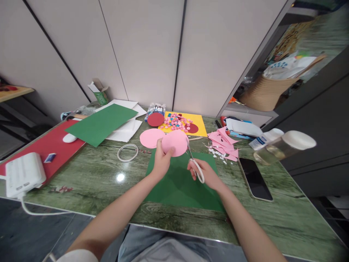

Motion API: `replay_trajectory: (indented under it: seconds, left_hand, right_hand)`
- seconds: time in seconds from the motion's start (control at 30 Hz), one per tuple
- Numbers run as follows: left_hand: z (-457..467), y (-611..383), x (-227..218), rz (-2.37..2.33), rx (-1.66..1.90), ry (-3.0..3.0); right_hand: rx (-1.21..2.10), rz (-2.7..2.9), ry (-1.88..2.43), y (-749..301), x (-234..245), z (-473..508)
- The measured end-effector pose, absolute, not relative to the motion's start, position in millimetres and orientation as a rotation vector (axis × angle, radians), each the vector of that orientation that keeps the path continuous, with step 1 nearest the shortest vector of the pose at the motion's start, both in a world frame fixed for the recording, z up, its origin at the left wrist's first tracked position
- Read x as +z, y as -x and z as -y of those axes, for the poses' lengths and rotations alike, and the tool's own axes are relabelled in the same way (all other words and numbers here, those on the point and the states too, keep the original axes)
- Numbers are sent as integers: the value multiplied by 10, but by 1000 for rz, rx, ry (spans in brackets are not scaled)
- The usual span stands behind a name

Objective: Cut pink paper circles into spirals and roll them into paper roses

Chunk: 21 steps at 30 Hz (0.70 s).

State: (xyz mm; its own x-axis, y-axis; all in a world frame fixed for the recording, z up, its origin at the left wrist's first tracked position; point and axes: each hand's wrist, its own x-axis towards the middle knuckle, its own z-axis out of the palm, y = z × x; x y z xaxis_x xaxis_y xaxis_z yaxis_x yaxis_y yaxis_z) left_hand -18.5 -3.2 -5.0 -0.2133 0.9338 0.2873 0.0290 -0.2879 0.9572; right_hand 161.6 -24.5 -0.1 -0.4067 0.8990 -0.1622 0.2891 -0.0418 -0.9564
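Observation:
My left hand pinches a round pink paper disc by its left and lower edge, holding it above the table. In my right hand is a pair of white-handled scissors, fingers wrapped round the handles. The blades meet the right edge of the disc; whether they are apart is too small to tell. Below both hands lies a green paper sheet. A second pink disc rests on the table just left of the held one, partly behind my left hand.
Pink paper scraps, a phone and a clear bottle are on the right. Behind, a yellow sheet bears small pink pieces. Leftward are a tape roll, another green sheet, a red sheet and a white power bank.

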Motion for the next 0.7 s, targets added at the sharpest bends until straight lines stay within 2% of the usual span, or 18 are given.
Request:
replay_trajectory:
  seconds: [0.7]
  left_hand:
    - [12, 178, -45, -1238, 1670, -1263]
  right_hand:
    - [1470, 1723, 1265, -1602, 18, 241]
